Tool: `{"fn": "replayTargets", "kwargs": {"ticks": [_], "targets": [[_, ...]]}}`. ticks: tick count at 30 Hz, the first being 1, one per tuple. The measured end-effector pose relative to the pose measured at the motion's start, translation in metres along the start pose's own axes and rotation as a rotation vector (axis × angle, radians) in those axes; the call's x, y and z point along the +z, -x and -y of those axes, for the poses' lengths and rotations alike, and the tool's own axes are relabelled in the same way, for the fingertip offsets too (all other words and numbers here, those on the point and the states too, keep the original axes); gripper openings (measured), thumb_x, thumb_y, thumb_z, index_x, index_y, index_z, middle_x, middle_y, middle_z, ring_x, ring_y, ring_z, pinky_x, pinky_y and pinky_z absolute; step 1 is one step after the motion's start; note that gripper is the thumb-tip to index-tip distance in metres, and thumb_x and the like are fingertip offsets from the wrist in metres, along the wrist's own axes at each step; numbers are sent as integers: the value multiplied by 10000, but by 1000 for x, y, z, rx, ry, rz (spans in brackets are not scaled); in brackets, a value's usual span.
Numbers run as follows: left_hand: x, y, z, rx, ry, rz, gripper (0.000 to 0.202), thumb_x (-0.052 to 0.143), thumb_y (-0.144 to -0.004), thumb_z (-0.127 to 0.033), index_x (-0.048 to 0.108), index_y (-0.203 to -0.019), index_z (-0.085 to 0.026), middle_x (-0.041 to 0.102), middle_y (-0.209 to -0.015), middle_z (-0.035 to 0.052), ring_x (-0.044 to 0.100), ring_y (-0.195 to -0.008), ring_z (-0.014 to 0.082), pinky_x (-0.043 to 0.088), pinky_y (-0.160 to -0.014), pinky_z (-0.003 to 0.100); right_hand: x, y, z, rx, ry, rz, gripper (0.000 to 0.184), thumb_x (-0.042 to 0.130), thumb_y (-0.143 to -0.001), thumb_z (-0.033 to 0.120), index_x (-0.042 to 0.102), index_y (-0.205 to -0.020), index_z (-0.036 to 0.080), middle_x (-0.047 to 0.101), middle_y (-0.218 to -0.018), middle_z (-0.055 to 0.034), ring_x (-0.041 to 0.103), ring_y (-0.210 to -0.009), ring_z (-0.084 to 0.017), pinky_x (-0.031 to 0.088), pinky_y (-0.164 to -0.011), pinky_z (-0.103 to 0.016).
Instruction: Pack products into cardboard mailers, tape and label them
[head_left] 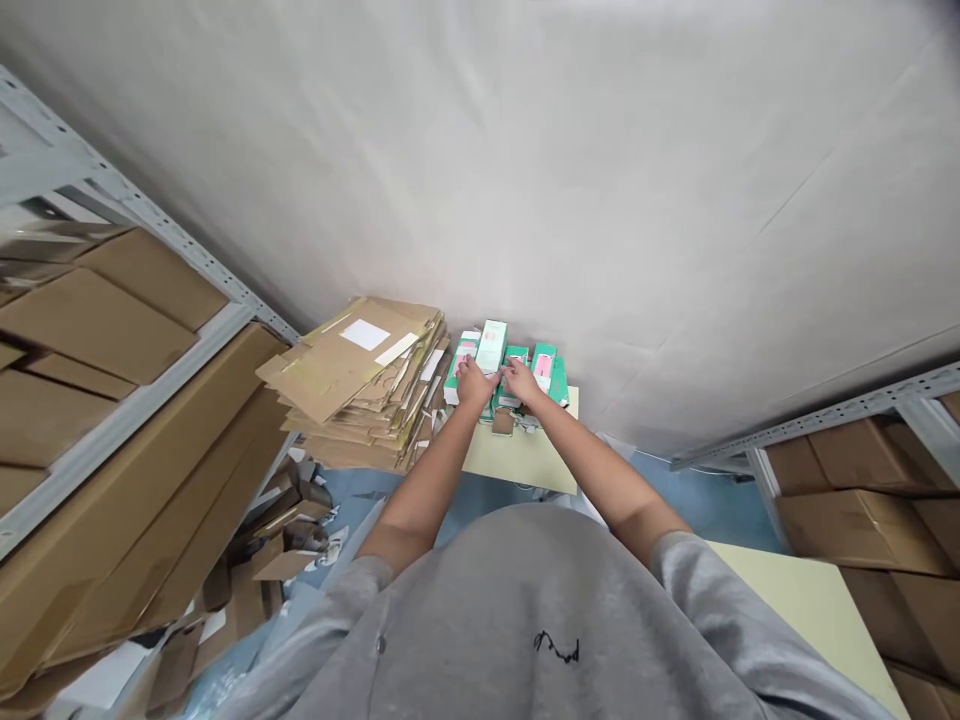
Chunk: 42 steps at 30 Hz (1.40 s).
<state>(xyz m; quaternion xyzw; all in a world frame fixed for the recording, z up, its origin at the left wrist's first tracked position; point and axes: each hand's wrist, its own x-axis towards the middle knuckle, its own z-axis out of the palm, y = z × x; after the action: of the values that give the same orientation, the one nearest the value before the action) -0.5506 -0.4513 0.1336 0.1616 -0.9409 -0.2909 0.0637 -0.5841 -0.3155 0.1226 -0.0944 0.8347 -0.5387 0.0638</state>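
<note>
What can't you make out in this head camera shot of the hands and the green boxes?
Head view only:
Print on the green and white boxes: too small to read.
Whether the left hand and right hand grip anything: the hands hide their own fingertips and the boxes beneath.
Lower sheets of the flattened cardboard stack: hidden by the top sheets.
Floor directly below the person: hidden by the grey sweatshirt.
</note>
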Motion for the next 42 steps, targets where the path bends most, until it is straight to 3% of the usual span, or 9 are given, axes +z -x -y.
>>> {"fn": "replayTargets", "kwargs": {"ticks": [4,7,12,17,21,25,30,36,42], "targets": [[14,-27,-4,-16,-17,73,807,706,-906,-450,403,-1548,-65,550,-1471,312,549,-1362,449,471,-1076,494,17,-30,0,191,23,-91,464,563,-1000,256,604,-1454,175,699,-1411,-148,645,-1311,-301,457,-1180,-489],[19,-35,-1,-10,8,74,639,680,-924,-426,501,-1429,-79,617,-1383,282,590,-1312,420,488,-1055,482,25,-36,-6,211,-10,-113,439,555,-1005,266,618,-1427,160,688,-1427,-153,653,-1293,-282,464,-1171,-472],[11,-33,12,25,102,52,588,757,-861,-417,555,-1326,-120,656,-1327,233,611,-1311,385,496,-1075,467,27,-38,-11,242,-178,-127,440,618,-997,423,632,-1370,190,728,-1345,-115,681,-1228,-251,526,-1104,-459],[-2,-16,12,69,346,60,559,779,-840,-412,583,-1303,-169,706,-1267,164,678,-1219,333,559,-1010,420,6,-22,0,265,-429,-178,581,684,-954,520,574,-1447,233,712,-1361,-86,683,-1224,-248,564,-1073,-430],[2,2,-13,165,667,218,529,773,-845,-442,603,-1290,-211,747,-1201,92,731,-1090,268,606,-951,383,-36,17,10,171,-611,-201,624,743,-898,585,591,-1418,276,743,-1300,-40,701,-1180,-257,595,-1042,-432],[27,28,-57,303,933,506,612,754,-860,-544,584,-1351,-220,734,-1276,97,724,-1158,272,621,-975,401,-96,76,6,105,-680,-311,713,834,-804,589,602,-1400,273,731,-1337,-46,693,-1212,-276,592,-1062,-435],[76,86,-118,460,956,906,680,792,-832,-563,552,-1380,-241,691,-1380,106,660,-1308,299,589,-1064,432,-172,181,-22,68,-611,-504,764,922,-717,486,607,-1375,257,711,-1368,-67,674,-1252,-277,541,-1137,-454],[146,199,-185,631,785,1343,766,860,-761,-516,497,-1373,-232,648,-1444,130,655,-1315,286,580,-1067,419,-227,340,-68,142,-473,-797,870,954,-637,410,569,-1405,274,653,-1420,-85,602,-1335,-305,616,-1005,-426],[212,333,-243,833,574,1540,794,938,-657,-398,548,-1327,-229,688,-1365,129,676,-1265,273,592,-1016,402,-254,493,-122,262,-371,-1024,836,915,-649,377,543,-1392,281,655,-1354,-94,607,-1278,-301,639,-912,-429]]}}
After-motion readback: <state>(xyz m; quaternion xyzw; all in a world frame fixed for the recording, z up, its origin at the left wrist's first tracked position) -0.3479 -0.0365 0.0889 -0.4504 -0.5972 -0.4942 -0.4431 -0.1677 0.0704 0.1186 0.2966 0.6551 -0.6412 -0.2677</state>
